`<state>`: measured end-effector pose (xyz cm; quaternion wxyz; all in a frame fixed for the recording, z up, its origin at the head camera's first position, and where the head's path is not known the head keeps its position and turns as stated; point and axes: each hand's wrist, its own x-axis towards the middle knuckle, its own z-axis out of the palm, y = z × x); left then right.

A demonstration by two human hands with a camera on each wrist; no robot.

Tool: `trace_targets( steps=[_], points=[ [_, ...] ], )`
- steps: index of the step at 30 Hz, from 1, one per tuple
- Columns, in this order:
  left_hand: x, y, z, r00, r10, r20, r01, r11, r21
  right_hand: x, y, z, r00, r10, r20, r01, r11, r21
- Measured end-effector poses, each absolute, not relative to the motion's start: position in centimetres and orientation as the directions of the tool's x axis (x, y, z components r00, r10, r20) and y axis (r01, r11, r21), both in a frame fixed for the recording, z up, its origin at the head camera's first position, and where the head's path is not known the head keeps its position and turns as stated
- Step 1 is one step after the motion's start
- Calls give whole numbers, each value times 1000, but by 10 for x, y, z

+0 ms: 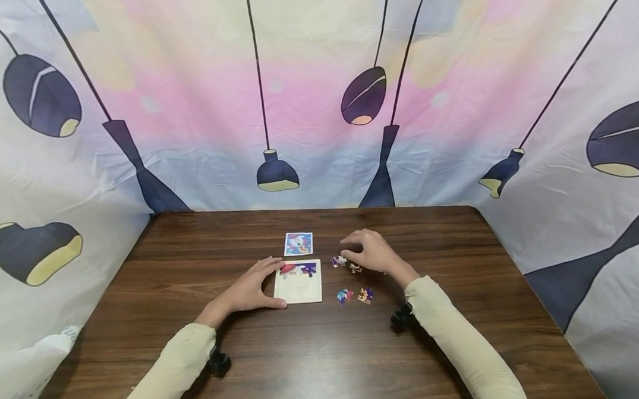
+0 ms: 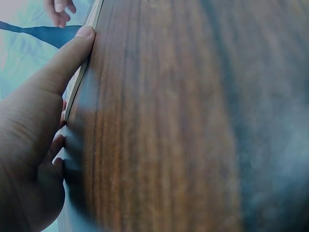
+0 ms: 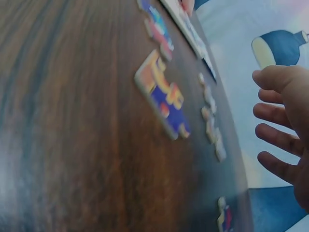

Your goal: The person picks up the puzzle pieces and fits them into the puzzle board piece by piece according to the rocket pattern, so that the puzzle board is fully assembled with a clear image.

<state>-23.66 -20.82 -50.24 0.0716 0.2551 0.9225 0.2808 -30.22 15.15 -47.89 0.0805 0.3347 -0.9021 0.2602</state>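
Observation:
A square jigsaw board (image 1: 301,292) with a pale frame lies mid-table, its upper part filled with red, white and purple pieces. My left hand (image 1: 252,287) holds the board by its left side, thumb at the lower corner and fingers at the upper one. In the left wrist view the thumb (image 2: 72,55) lies against the board's edge. My right hand (image 1: 374,252) hovers over the jigsaw pieces (image 1: 339,262) right of the board. Its fingers are spread and loosely bent in the right wrist view, with nothing held.
Nearer me lie a blue and pink piece (image 1: 344,296) and an orange and purple piece (image 3: 161,94). Another piece (image 3: 224,215) rests farther right. A small picture card (image 1: 298,244) lies beyond the board. A lamp-patterned cloth (image 1: 315,104) hangs behind the wooden table (image 1: 305,355).

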Motion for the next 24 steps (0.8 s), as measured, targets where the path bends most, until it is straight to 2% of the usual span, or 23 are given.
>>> trace_targets(
  steps=[9, 18, 24],
  points=[
    [-235, -207, -501, -859, 511, 12, 430, 710, 557, -311, 154, -492, -771, -568, 288, -636, 657, -405],
    [-235, -208, -502, -858, 513, 9, 430, 709, 559, -311, 151, -493, -792, -592, 152, -596, 693, -406],
    [-236, -209, -503, -861, 508, 12, 426, 708, 563, -311, 149, -492, -790, -598, 134, -600, 709, -372]
  ],
)
